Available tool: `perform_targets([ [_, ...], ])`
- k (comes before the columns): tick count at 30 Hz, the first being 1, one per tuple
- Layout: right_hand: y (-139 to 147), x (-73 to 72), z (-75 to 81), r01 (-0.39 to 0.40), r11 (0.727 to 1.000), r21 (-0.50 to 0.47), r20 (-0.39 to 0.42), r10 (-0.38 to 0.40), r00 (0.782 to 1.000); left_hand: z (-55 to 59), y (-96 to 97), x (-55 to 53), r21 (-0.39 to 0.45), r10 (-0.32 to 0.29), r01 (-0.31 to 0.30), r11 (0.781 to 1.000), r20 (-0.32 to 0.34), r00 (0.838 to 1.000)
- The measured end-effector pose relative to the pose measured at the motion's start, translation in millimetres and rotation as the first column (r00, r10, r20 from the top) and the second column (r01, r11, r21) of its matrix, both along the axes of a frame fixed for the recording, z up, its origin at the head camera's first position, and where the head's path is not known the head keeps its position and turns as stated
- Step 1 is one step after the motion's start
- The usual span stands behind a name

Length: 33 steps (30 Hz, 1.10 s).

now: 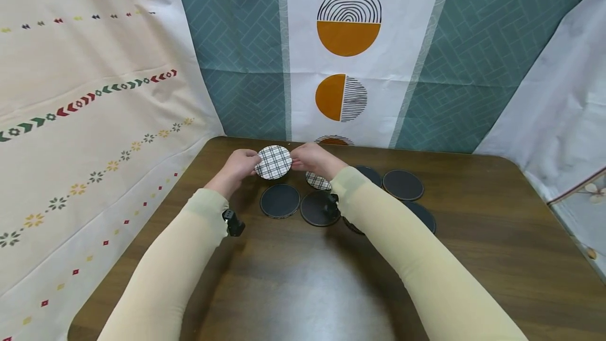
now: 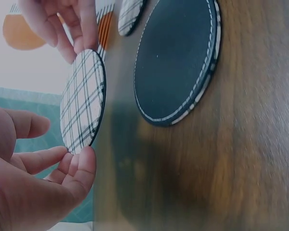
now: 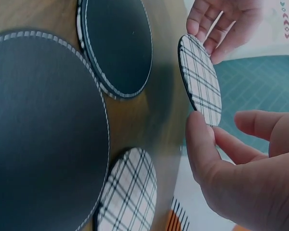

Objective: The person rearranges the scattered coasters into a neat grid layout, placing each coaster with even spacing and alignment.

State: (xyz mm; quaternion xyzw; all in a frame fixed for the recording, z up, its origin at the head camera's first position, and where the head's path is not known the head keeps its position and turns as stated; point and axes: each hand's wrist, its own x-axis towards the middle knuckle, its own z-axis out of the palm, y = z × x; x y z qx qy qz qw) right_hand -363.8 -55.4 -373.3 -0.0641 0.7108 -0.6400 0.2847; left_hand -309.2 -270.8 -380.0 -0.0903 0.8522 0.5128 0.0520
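A round coaster (image 1: 273,162) with a white and black plaid face is held above the far left part of the table, its plaid side toward the head camera. My left hand (image 1: 240,164) holds its left edge with the fingertips; in the left wrist view the thumb stands away from it. At the opposite edge the fingers of my right hand (image 3: 245,168) hold the same coaster, the thumb likewise apart. Just below lies a dark coaster (image 1: 280,201) with a pale stitched rim. Another plaid coaster (image 3: 130,190) lies near my right hand, partly hidden in the head view.
A second dark coaster (image 1: 320,208) lies under my right wrist. Further right are more dark coasters, including one (image 1: 403,184) at the back and one (image 1: 421,216) partly behind my right sleeve. The wooden table (image 1: 293,283) ends at a hanging patterned cloth (image 1: 236,67).
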Motion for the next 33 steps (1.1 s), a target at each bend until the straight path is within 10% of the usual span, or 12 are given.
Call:
perform_targets([
  [33, 28, -19.4, -21.6, -0.004, 0.99, 0.138, 0.008, 0.003, 1.0, -20.7, 29.9, -33.9, -0.03, -0.056, 0.056, 0.998, 0.026, 0.998],
])
